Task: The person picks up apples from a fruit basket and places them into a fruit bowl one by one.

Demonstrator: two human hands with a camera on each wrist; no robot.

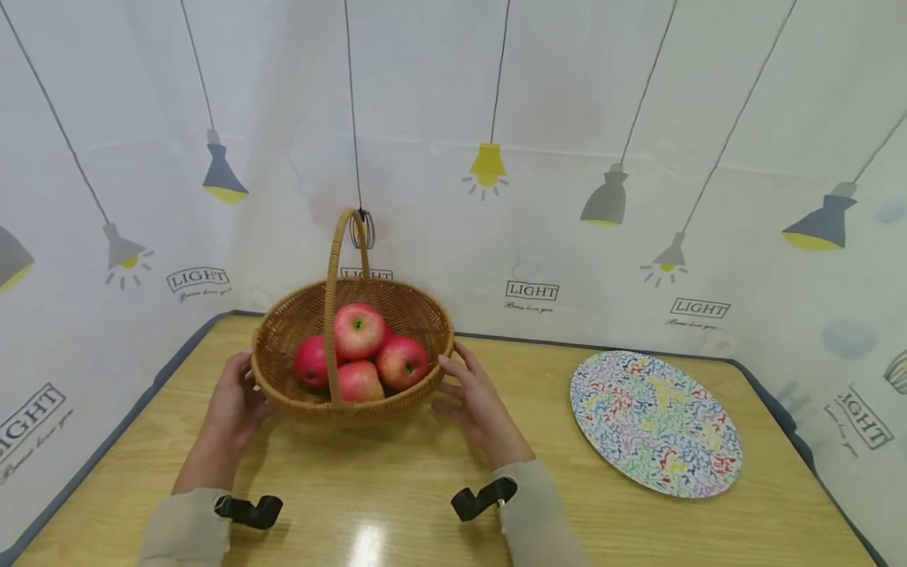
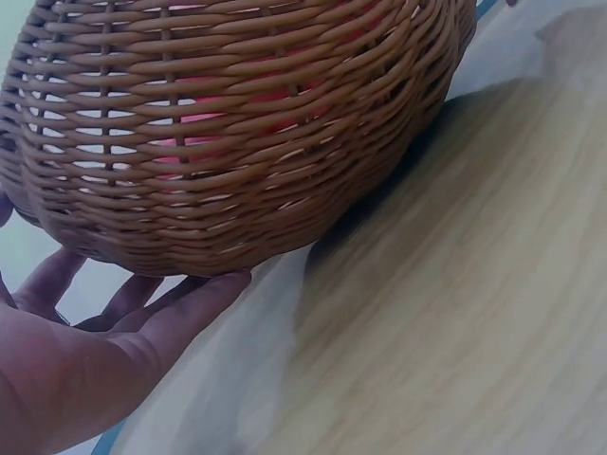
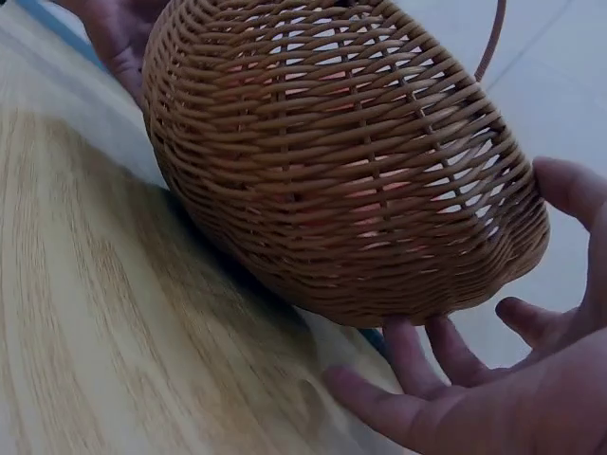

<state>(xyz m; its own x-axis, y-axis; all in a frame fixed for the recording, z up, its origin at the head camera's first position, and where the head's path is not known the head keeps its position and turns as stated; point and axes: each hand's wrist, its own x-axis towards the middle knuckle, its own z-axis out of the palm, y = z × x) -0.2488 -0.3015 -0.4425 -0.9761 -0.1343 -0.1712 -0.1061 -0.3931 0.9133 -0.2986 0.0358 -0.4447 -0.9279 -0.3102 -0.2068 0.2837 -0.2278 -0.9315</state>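
Observation:
A brown wicker basket (image 1: 397, 405) with a tall arched handle (image 1: 331, 315) is held between my two hands near the back of the table. Several red apples (image 1: 359, 331) lie inside it, and in both wrist views their red shows through the weave. My left hand (image 1: 237, 402) holds the basket's left end, its fingers under the curved wall in the left wrist view. At the other end my right hand (image 1: 482, 405) has its thumb against the rim and its fingers beneath the wall. A dark shadow lies on the wood below the basket.
A round flat disc (image 1: 655, 425) with a multicoloured squiggle pattern lies on the right of the wooden table (image 1: 368, 488). Behind and at both sides stands a pale curtain (image 1: 439, 94) printed with hanging lamps. A black camera mount (image 1: 251, 510) sits on the left wrist, another on the right.

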